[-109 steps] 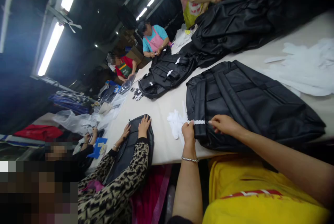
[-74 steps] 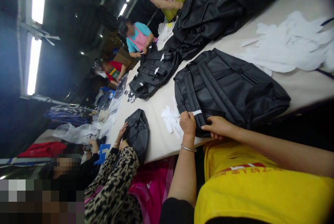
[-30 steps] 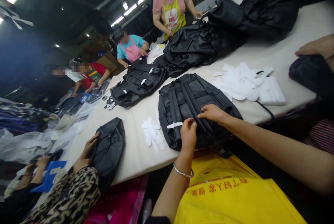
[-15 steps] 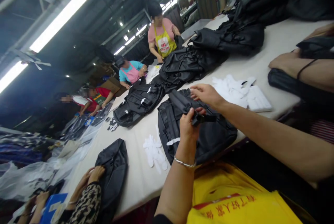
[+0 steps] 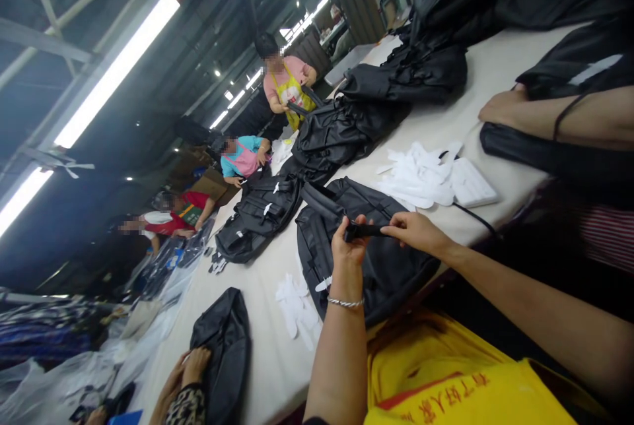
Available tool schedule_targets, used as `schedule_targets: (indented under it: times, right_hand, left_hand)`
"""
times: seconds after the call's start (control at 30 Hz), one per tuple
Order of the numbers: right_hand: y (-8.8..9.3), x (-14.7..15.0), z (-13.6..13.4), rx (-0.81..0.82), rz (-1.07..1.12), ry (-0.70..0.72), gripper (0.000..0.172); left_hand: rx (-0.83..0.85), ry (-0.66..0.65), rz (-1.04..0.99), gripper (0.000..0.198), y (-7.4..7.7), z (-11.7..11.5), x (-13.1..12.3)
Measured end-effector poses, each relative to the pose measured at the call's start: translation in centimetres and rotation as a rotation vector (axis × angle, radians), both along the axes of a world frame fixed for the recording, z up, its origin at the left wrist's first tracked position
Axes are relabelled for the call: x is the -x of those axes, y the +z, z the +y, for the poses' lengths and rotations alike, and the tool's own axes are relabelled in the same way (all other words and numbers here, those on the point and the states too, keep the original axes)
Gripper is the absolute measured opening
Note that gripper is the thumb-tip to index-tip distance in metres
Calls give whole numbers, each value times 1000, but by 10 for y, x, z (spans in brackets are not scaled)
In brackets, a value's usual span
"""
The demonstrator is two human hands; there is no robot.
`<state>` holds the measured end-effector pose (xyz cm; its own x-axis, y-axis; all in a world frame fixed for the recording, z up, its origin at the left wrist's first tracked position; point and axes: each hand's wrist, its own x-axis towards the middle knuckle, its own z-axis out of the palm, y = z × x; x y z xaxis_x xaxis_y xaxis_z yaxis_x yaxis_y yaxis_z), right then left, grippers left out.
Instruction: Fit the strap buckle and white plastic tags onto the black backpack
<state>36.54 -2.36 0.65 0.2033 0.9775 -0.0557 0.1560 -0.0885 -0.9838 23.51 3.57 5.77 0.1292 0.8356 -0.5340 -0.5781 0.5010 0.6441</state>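
Observation:
A black backpack [image 5: 386,266] lies on the table right before me, with its padded shoulder strap [image 5: 321,200] raised toward my hands. My left hand [image 5: 349,243], with a braided silver bracelet at the wrist, is closed around the black strap end [image 5: 371,231]. From the other side my right hand [image 5: 416,232] pinches the tip of that strap, and it is stretched between the two hands over the backpack. A small white tag [image 5: 323,284] shows on the backpack's left side, near my left wrist.
White strips lie in piles left [image 5: 298,309] and behind right [image 5: 419,174] of the backpack, beside a white stack [image 5: 473,182]. More black bags [image 5: 260,217] line the table [image 5: 270,369]. Co-workers' hands [image 5: 195,365] work on bags at left and at right [image 5: 502,105].
My right hand, open above the strap before, has come down and now pinches its end. My left hand keeps its hold. The view has shifted slightly. A co-worker across the table now lifts a strap.

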Motion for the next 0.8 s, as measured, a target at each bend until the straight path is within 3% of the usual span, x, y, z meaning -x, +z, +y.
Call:
schedule_targets:
  times: [0.1, 0.2, 0.33, 0.5, 0.63, 0.8]
  right_hand:
    - [-1, -1, 0, -11, -47, 122, 29]
    - [-12, -1, 2, 7, -115, 178, 30]
    - [-18, -5, 15, -20, -341, 135, 31]
    - [-3, -5, 44, -43, -408, 112, 29]
    - [4, 2, 63, -73, -414, 82, 27]
    - [-12, 0, 68, -33, -370, 105, 30]
  left_hand:
    - [-55, -81, -95, 9, -5, 8, 0]
    - [-79, -111, -47, 6, -12, 31, -3]
    - [-6, -1, 80, 9, -25, 73, -12]
    - [3, 137, 173, 8, -33, 116, -22]
    - [30, 231, 219, 7, -33, 138, -25]
    - [97, 266, 233, 9, -48, 151, -27]
